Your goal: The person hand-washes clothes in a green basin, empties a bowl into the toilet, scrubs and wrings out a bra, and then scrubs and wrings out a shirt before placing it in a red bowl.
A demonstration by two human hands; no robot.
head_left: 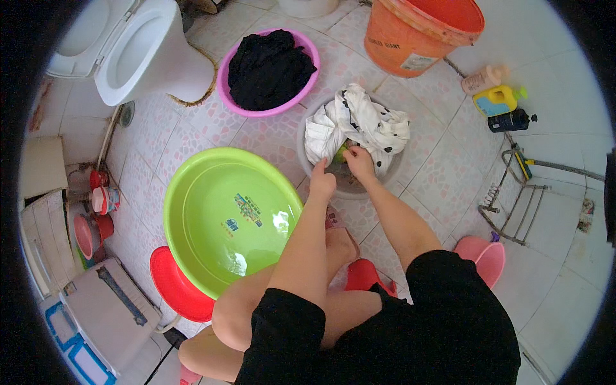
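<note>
A white cloth with dark spots (391, 131) lies bunched in a pale grey basin (300, 144) on the floor in front of me. My left hand (323, 183) is closed on the near left edge of this cloth, beside the basin's rim. Just to its right, my right hand (360, 164) pinches at the cloth's near side. Next to the right fingertips shows a small yellow-green patch (340, 153), which looks like part of the cloth. Dark water or shadow fills the basin's near side.
A large green basin (186, 250) with water stands left, overlapping a red basin (176, 289). Farther off are a pink basin (223, 90) of black clothes (273, 70), a toilet (138, 58) and an orange bucket (410, 42). Bottles (497, 99) and a metal rack (520, 208) line the right wall.
</note>
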